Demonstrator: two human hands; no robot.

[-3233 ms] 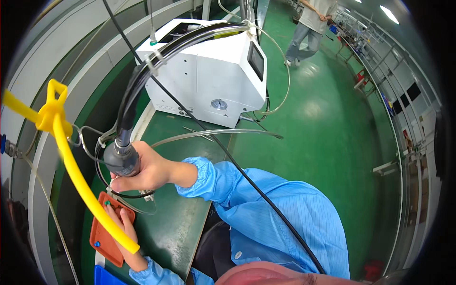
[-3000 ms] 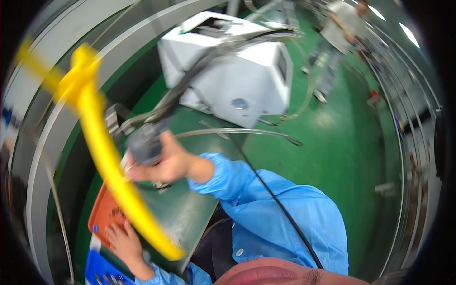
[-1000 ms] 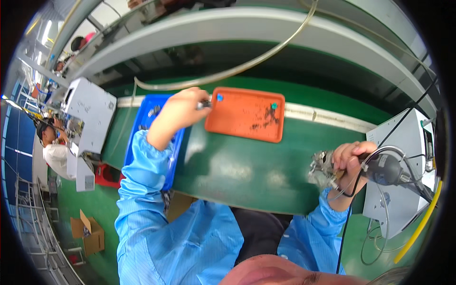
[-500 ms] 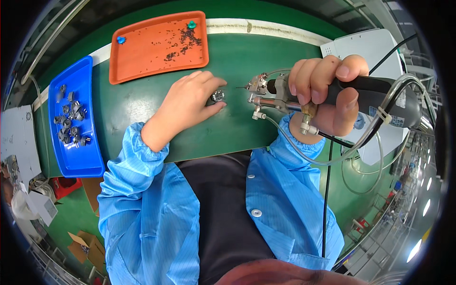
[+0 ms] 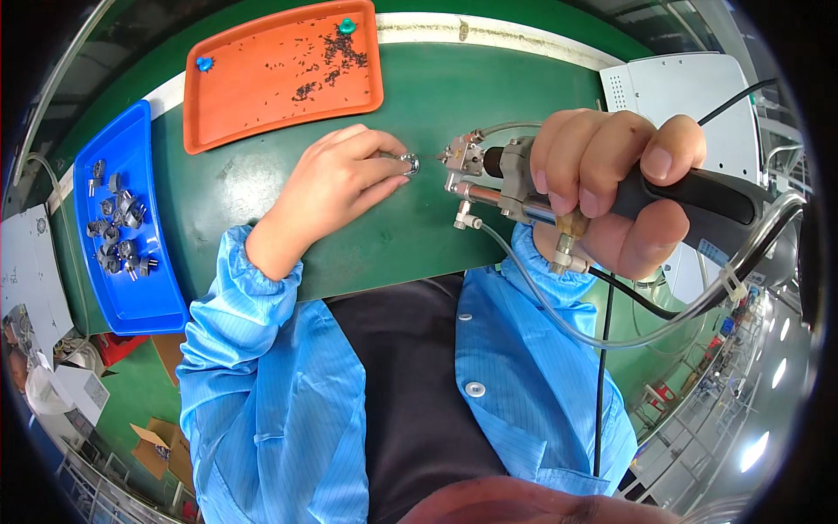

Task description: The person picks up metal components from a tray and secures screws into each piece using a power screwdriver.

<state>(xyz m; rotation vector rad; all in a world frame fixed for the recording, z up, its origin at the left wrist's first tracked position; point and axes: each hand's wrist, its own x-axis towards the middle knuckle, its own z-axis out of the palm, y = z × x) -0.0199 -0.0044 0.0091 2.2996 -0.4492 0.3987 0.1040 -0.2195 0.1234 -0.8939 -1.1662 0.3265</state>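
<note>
My left hand (image 5: 336, 179) rests over the green bench, with thumb and fingers closed around a small round plug part (image 5: 410, 163). Only the part's shiny end shows beyond the fingertips. My right hand (image 5: 611, 166) is wrapped around a black power screwdriver (image 5: 698, 196) lying nearly level. Its metal nose (image 5: 463, 157) points left at the plug part, with a small gap between them. Clear air tubing (image 5: 550, 327) loops from the tool's fittings.
A blue tray (image 5: 161, 301) at the left holds several dark plugs (image 5: 113, 231). An orange tray (image 5: 249, 113) at the back carries scattered tiny black screws and two small knobs, blue and green. A pale metal box (image 5: 681, 83) stands at the back right.
My left fingers have drawn together around the plug part and turned it. The screwdriver has come slightly left and nearer the camera. The whole view has shifted a little.
</note>
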